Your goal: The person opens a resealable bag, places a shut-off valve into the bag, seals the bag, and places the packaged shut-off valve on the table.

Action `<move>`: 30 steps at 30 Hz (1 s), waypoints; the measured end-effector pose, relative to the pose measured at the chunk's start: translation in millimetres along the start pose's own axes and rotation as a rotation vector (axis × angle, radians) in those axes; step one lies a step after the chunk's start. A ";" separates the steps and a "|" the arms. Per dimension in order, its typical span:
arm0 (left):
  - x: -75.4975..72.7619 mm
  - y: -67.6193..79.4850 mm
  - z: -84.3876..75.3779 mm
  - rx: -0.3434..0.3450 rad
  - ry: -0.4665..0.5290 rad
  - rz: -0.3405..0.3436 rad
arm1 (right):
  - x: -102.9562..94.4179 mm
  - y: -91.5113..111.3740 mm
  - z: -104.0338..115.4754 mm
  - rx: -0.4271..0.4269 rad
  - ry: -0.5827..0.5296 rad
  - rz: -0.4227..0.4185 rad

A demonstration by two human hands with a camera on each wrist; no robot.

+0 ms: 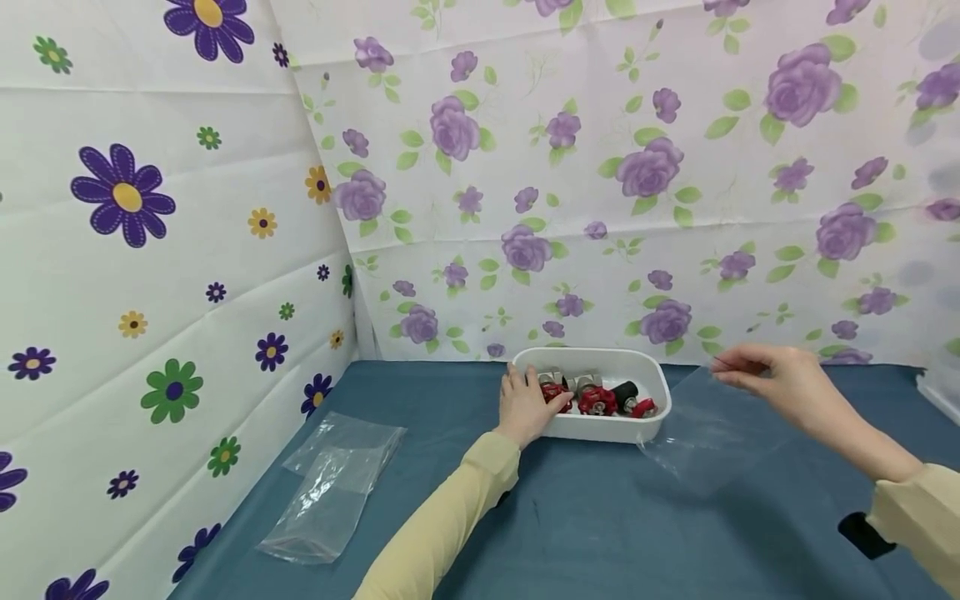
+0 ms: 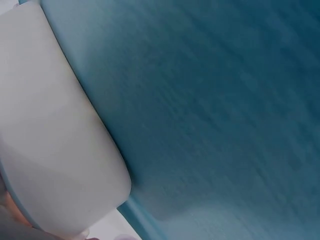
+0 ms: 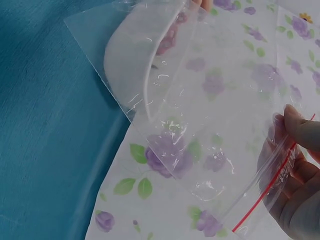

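Observation:
My left hand rests over the left end of a white tray, its fingers at the rim and thumb reaching across the contents. Inside lie several metal valves with red handwheels, along with a black piece. To the right, my right hand pinches a clear zip bag near its red zip line. The bag hangs down from the fingertips beside the tray and overlaps its right end in the head view. In the left wrist view, mostly the tray's outer wall shows.
Another clear plastic bag lies flat on the blue tablecloth at the left. Flowered cloth walls stand behind and to the left. Part of a pale, translucent object shows at the right edge.

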State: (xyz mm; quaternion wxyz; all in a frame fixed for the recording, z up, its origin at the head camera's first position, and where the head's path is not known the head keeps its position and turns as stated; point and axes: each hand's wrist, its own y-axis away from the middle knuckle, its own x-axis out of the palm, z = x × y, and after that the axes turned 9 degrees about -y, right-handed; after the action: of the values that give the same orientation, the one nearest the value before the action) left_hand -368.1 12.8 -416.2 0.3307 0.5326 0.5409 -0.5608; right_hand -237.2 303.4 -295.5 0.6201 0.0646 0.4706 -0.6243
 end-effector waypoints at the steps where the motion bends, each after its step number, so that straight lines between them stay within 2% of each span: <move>1: 0.0 -0.1 -1.9 0.002 0.007 -0.002 | 0.2 -0.2 0.5 0.000 0.001 0.000; 5: -1.1 0.0 -10.7 0.000 0.004 0.016 | 2.4 -1.8 2.7 -0.001 -0.013 0.012; 22: 5.1 2.4 -47.2 -0.019 -0.072 0.012 | 10.5 -4.9 8.0 0.013 -0.022 0.037; 30: 3.2 4.0 -49.6 -0.017 0.005 0.018 | 12.5 -7.9 10.7 0.008 -0.034 0.053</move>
State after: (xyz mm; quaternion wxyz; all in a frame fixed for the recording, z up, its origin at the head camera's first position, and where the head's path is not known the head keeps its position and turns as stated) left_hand -353.2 60.2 -412.8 0.3390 0.5360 0.5417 -0.5517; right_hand -241.2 285.7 -293.9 0.6442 0.0691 0.4556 -0.6105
